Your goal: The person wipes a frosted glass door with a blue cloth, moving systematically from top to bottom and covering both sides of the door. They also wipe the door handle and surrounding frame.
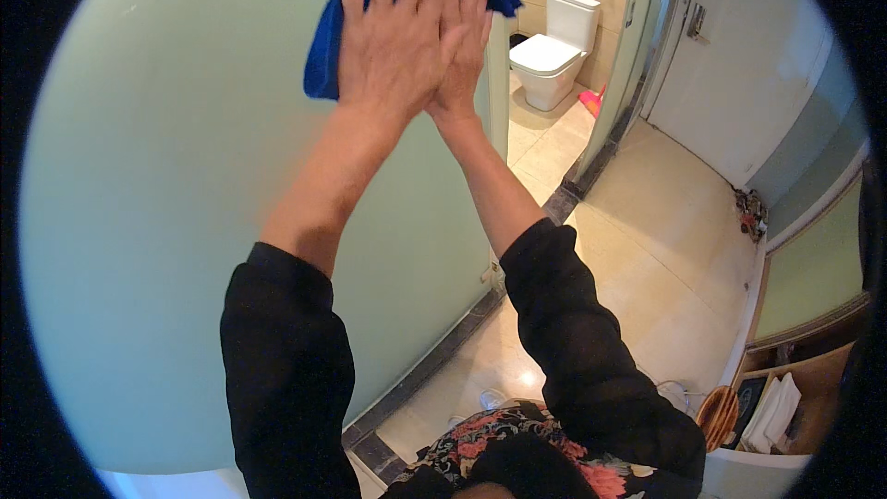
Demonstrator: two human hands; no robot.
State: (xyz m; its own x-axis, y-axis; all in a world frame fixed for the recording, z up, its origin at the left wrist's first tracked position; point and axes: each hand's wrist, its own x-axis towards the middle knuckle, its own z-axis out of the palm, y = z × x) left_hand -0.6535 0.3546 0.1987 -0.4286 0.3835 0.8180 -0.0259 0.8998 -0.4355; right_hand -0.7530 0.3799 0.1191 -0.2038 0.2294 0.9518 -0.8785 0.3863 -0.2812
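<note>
A dark blue cloth (321,57) lies spread against an upright, pale green smooth panel (166,222), near the top of the view. My left hand (390,60) is flat on the cloth with its fingers stretched out and apart. Close beside it, my right hand (465,69) also rests on the cloth, fingers extended. The left thumb side overlaps the right hand and hides part of it. Both arms, in black sleeves, reach upward. The cloth's top edge runs out of view.
Right of the panel, a doorway shows a white toilet (552,55) and a pink object (591,102) on the floor. A white door (730,55) stands far right. Lower right, an open wooden shelf (818,397) holds white items (774,414). A dark sill (425,360) edges the panel's foot.
</note>
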